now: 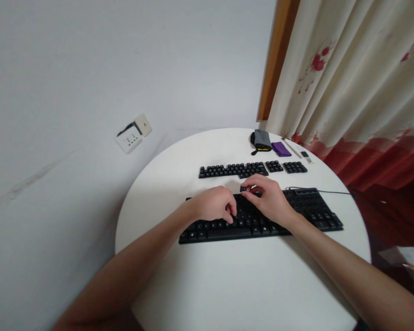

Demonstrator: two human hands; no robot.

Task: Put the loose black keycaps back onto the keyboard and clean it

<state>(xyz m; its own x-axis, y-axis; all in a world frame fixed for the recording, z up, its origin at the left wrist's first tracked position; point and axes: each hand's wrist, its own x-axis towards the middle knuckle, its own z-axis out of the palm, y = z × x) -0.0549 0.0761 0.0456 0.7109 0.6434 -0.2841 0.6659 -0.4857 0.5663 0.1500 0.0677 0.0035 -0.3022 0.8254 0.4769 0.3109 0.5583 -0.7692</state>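
A black keyboard lies across the white table, with keys on its lower rows and bare sockets in its upper right area. My right hand pinches a small black keycap between thumb and fingers, just above the keyboard's back edge. My left hand hangs over the keyboard's left half, its fingers curled down and close together at the keys. Whether those fingertips hold anything is hidden. Behind the keyboard, loose black keycaps are laid out in rows, with further blocks of keycaps to the right.
At the back of the round table are a grey folded cloth, a purple cloth, a thin brush-like stick and a small puller-like item. A cable runs off right. A wall socket and a curtain border the table.
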